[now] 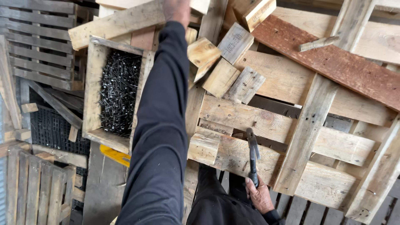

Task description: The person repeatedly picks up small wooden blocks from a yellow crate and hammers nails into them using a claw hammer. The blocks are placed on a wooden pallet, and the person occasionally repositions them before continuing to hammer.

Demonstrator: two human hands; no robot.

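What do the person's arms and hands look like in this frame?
Both arms wear long, dark, navy-to-black sleeves of soft fabric. The left sleeve runs to the wrist; the right sleeve creases near the cuff. The left hand and right hand are bare: no gloves, no visible markings.

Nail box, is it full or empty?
Full: the nail box holds a dark heap of nails across its open top.

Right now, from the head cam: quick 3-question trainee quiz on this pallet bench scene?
1. True or false: the right hand grips a hammer.
2. What fills the wooden box? A) sawdust B) dark nails C) paint cans
3. Where does the left hand reach?

Key:
1. True; its head rests on the pallet boards.
2. B.
3. Up to the long plank above the box; whether it grips is cut off.
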